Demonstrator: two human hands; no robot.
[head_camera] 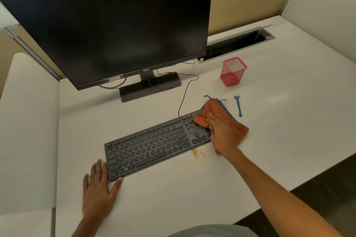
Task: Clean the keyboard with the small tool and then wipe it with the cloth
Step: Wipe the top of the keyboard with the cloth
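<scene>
Here the right hand (221,131) presses the cloth (215,111) flat-fingered on the keyboard (152,146), which slants far-right.

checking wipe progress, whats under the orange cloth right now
The orange cloth lies over the keyboard's right end, pressed down by the right hand. The keys beneath it are hidden.

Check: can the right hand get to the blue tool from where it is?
Probably yes: the blue tool lies in the open just beyond the right hand, which presses the cloth on the keyboard.
</scene>
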